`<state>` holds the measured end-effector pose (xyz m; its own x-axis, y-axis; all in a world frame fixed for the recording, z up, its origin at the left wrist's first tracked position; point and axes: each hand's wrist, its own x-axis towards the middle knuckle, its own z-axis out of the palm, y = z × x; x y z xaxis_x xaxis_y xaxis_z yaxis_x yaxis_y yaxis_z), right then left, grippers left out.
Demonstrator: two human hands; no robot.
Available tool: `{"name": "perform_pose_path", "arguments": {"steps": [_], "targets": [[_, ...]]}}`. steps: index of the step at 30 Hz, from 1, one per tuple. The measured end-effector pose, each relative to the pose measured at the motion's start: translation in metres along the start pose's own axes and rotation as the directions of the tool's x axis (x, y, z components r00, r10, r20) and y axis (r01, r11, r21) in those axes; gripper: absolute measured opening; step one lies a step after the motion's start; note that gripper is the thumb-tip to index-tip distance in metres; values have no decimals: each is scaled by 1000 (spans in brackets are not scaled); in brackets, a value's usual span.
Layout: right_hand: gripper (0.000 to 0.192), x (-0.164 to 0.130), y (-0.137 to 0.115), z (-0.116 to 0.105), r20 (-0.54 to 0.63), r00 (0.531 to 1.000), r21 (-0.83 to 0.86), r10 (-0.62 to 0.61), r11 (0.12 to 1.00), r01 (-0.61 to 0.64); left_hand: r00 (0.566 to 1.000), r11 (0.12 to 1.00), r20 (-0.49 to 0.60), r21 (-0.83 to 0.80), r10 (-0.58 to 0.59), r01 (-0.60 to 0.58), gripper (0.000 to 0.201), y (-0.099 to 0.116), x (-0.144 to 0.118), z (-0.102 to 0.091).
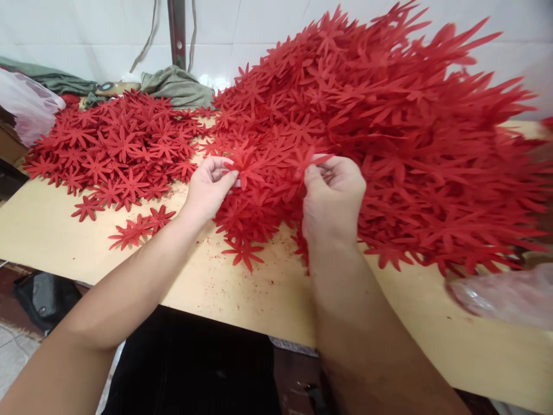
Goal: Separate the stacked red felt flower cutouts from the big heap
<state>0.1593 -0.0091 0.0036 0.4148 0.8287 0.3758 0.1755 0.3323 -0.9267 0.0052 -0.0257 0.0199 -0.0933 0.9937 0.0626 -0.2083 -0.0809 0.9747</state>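
Left hand point(211, 181): thumb and fingers pinching a red flower point(245, 172) at its near-side petals. Right hand point(332, 193): thumb and fingertips pinching a second flower point(305, 163), blurred, so grip detail hard to read. Hands apart, roughly level, both flowers in the gap between them, over the front of the big pile point(389, 138). That pile runs from between the hands to well beyond and right of the right hand. Small pile point(116, 138) sits left of and beyond the left hand. Loose flowers point(132, 232) lie left of the left forearm on the counter point(207, 282); red specks point(242, 282) between the forearms. Clear bag point(510, 294) right of the right forearm. Green cloth point(175, 86) beyond the left hand, behind the small pile.
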Motion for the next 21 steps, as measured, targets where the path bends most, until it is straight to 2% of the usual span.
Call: {"name": "perform_pose_path", "arguments": {"steps": [3,6,10,13,16,21], "targets": [[21,-3,-4,2,100,995,34,24,999,-27,1000,1000,20,-1,9,-9,14,0,0,0],[28,-7,-8,3,133,991,28,9,1000,-13,1000,1000,16,15,-18,18,12,1,-1,0],[17,-7,-5,3,151,987,22,-59,998,56,999,999,8,32,-34,34,13,1,-2,-1],[5,-8,-3,4,176,983,33,-58,998,53,1000,999,-7,30,-21,21,16,1,-2,0],[8,-10,-5,7,217,973,22,-76,997,73,1000,999,-17,46,-5,6,17,0,-2,2],[17,-17,-19,6,223,959,-68,-176,978,195,999,995,-13,100,29,-28,15,-2,-2,1]]}}
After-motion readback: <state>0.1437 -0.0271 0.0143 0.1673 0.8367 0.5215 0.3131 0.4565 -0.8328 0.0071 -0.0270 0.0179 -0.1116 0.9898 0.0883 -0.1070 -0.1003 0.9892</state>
